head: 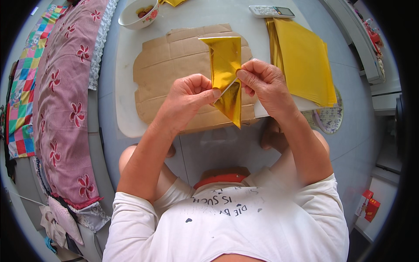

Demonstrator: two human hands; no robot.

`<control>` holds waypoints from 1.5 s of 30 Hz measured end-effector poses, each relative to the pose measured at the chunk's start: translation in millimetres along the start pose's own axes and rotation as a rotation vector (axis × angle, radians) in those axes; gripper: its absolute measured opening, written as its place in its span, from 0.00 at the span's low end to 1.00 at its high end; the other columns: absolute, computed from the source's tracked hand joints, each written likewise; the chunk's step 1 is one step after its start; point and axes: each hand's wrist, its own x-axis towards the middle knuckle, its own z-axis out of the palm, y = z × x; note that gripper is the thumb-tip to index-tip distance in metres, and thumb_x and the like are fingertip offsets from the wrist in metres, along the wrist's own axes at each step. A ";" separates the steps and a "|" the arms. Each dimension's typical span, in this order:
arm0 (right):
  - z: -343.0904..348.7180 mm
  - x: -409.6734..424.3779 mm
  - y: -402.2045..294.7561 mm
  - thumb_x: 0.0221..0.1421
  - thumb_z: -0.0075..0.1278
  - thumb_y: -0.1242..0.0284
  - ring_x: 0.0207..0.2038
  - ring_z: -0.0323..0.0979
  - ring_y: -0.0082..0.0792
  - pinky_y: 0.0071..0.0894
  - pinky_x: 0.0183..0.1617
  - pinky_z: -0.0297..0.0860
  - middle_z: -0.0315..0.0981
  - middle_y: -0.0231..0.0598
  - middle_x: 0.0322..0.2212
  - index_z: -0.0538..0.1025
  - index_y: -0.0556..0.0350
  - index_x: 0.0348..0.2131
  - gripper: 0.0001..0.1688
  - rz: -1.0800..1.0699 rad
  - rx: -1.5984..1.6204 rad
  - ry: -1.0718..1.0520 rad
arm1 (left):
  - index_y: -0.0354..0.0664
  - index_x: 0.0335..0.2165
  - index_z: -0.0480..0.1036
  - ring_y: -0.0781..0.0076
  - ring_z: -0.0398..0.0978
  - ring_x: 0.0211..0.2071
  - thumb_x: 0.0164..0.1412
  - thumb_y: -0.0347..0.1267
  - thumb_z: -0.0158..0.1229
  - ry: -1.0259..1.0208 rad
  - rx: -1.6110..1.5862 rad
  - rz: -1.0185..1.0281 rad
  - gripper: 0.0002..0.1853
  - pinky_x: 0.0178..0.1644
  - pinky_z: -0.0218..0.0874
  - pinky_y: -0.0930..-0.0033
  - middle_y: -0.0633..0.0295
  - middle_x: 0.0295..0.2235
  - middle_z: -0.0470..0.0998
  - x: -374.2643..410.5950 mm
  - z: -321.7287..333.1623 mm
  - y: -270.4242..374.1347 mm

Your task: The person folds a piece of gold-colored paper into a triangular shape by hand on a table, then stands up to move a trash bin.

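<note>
A partly folded sheet of shiny gold foil paper (226, 59) is held up above a flat piece of brown cardboard (163, 75). My left hand (191, 95) pinches its left edge between thumb and fingers. On the other side, my right hand (263, 80) grips the right edge with thumb and forefinger. A thin white edge runs slantwise across the foil from one thumb to the other. Below that line the foil narrows to a point; its top left corner also sticks out as a point. Some of my fingertips are hidden behind the foil.
A stack of gold paper sheets (301, 59) lies on the white table (126, 108) at the right, a remote control (271, 11) at its far end. A floral bowl (139, 14) with small items stands far left. Beyond the table's left side is a cloth-covered sofa (67, 98).
</note>
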 end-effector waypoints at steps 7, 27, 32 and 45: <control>1.1 0.1 0.8 0.58 0.52 0.75 0.23 0.63 0.15 0.16 0.27 0.63 0.67 0.27 0.20 0.74 0.59 0.29 0.06 -0.046 0.006 -0.001 | 0.35 0.31 0.73 0.80 0.71 0.29 0.55 0.28 0.62 -0.044 -0.042 -0.002 0.07 0.35 0.64 0.77 0.66 0.27 0.75 -2.0 -3.2 2.5; 11.7 -3.0 4.7 0.59 0.52 0.68 0.24 0.64 0.14 0.14 0.29 0.66 0.68 0.25 0.22 0.75 0.58 0.32 0.10 0.178 0.120 -0.187 | 0.37 0.38 0.76 0.78 0.75 0.32 0.55 0.25 0.61 0.076 -0.085 0.054 0.10 0.37 0.67 0.76 0.63 0.32 0.79 1.2 7.6 -7.1; 10.2 -3.6 6.2 0.59 0.53 0.67 0.25 0.65 0.14 0.15 0.30 0.66 0.70 0.26 0.23 0.75 0.59 0.32 0.12 0.209 0.105 -0.270 | 0.37 0.37 0.77 0.78 0.76 0.32 0.54 0.24 0.61 0.125 -0.072 0.071 0.10 0.39 0.67 0.75 0.63 0.32 0.79 1.5 5.1 -7.0; 20.1 -8.8 6.9 0.58 0.52 0.71 0.26 0.67 0.14 0.15 0.30 0.66 0.71 0.28 0.23 0.76 0.63 0.31 0.10 0.219 0.080 -0.257 | 0.36 0.36 0.76 0.83 0.73 0.30 0.55 0.24 0.60 0.247 -0.113 0.268 0.08 0.35 0.66 0.78 0.65 0.31 0.78 0.7 6.8 -2.3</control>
